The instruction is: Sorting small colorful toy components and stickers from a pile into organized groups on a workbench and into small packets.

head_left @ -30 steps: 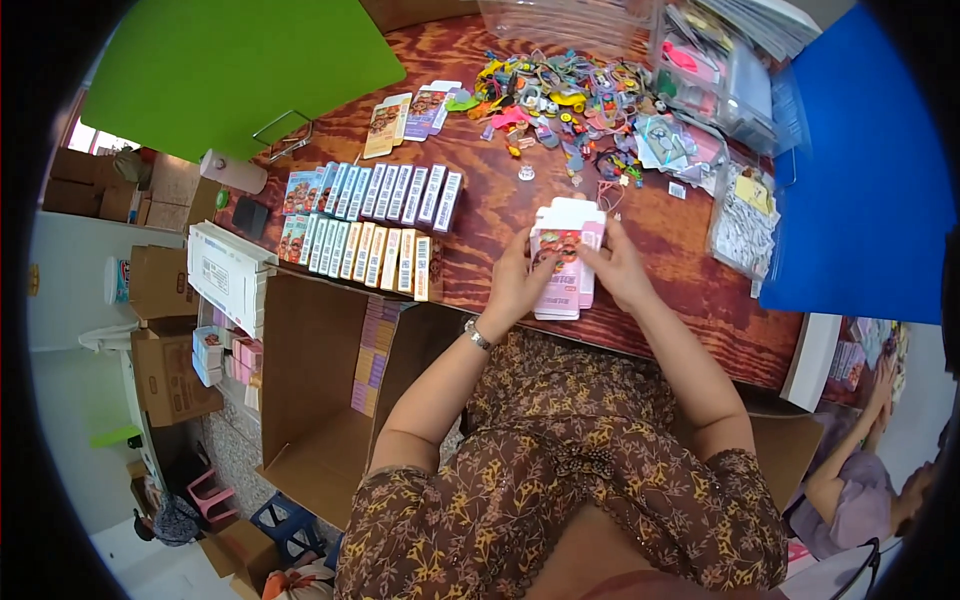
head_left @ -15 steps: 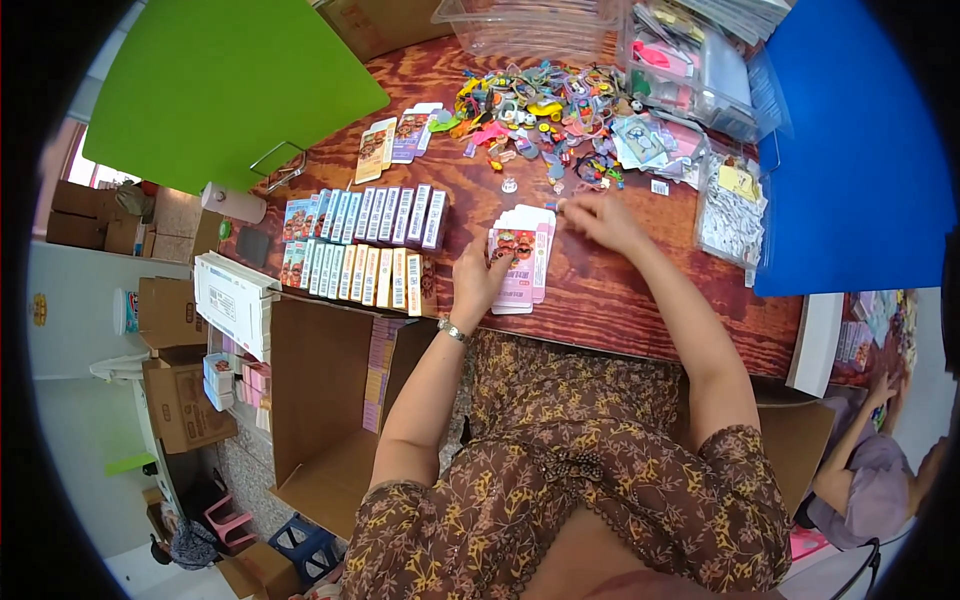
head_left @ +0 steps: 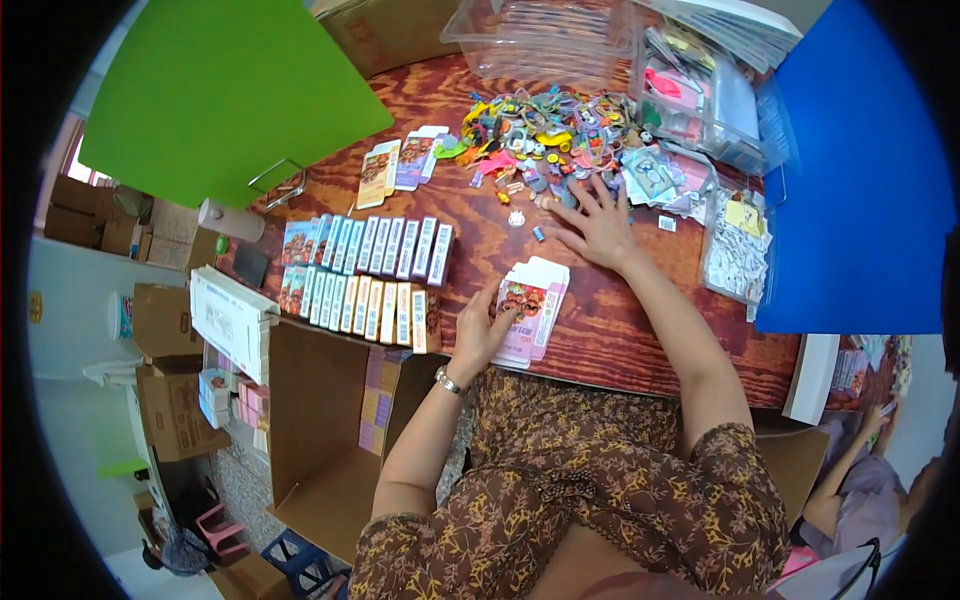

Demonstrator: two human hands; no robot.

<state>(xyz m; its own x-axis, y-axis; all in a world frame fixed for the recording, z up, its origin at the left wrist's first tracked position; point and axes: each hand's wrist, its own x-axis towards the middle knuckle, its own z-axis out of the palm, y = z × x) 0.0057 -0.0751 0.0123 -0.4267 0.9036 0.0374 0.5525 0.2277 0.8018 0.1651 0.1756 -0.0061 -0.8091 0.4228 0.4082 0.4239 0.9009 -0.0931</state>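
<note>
My left hand point(head_left: 482, 328), with a watch at the wrist, grips the left edge of a small stack of flat pink cartons point(head_left: 533, 315), thumb on top. The stack lies near the table's front edge. Farther off, my right hand point(head_left: 600, 228) is open, its fingers spread toward the near edge of a heap of colourful small trinkets point(head_left: 560, 130). Its fingertips are at the loose pieces there; whether they touch one I cannot tell. A white round charm point(head_left: 516, 218) and a small blue piece point(head_left: 538, 234) lie to the left of this hand.
Two rows of filled small boxes point(head_left: 370, 270) stand at left, with flat orange cartons point(head_left: 377, 172) and purple cartons point(head_left: 415, 160) behind. Clear bins point(head_left: 735, 245) stand at right. Green point(head_left: 230, 90) and blue panels point(head_left: 860, 170) flank the table. A co-worker point(head_left: 865, 490) sits at far right.
My right hand has gone from beside the pink cartons out to the trinket heap, its fingers now spread. A small blue piece lies on the table near it. My left hand stays on the cartons.
</note>
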